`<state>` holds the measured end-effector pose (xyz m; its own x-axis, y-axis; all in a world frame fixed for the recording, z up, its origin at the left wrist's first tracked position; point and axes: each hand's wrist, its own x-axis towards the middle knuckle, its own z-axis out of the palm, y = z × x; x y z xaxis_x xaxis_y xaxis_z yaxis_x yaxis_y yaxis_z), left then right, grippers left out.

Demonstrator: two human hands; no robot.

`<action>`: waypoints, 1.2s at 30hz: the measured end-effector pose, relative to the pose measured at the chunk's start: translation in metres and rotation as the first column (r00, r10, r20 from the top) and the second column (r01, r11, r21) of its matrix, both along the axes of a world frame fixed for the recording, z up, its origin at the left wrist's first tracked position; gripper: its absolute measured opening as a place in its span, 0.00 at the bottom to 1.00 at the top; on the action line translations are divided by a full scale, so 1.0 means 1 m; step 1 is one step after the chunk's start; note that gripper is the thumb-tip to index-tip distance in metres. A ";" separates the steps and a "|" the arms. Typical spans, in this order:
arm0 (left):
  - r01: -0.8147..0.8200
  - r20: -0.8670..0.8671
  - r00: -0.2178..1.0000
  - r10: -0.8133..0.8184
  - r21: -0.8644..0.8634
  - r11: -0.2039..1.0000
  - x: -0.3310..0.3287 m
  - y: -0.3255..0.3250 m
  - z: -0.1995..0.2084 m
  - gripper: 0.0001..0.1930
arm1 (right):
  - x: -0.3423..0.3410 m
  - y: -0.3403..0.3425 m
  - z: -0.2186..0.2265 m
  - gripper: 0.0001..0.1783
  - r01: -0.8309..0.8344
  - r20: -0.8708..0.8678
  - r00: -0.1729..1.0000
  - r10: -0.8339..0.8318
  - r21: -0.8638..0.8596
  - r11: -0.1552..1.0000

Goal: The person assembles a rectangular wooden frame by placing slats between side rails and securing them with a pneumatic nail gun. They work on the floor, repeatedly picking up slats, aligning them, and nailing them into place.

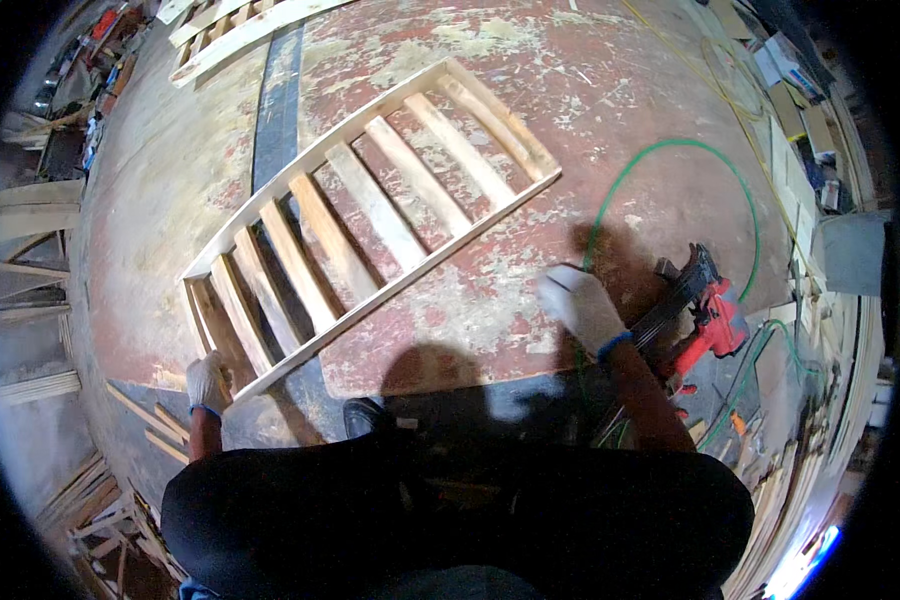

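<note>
A slatted wooden frame (375,208), made of two long rails with several crosspieces, lies slanting across the worn floor. My left hand (208,382), in a white glove, is closed around the frame's near left corner. My gloved right hand (580,302) is held above the floor, off the frame's near rail, with its fingers curled. What it holds, if anything, I cannot make out. Just right of that hand is a red and black nail gun (715,318), which my right hand does not touch.
A green air hose (678,143) loops over the floor on the right. Loose wood strips (148,415) lie below my left hand. Another slatted wooden piece (232,45) is at the far left. Stacked boards (770,500) line the near right, and my shoe (367,417) shows in front.
</note>
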<state>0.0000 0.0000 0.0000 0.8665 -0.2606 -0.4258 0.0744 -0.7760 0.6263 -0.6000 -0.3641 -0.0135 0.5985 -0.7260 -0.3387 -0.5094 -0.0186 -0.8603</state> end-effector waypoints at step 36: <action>0.841 -0.477 0.497 -0.725 0.059 0.537 -0.291 -0.136 0.048 0.28 | 0.061 -0.076 0.033 0.13 0.002 0.031 0.999 0.012 -0.423 0.906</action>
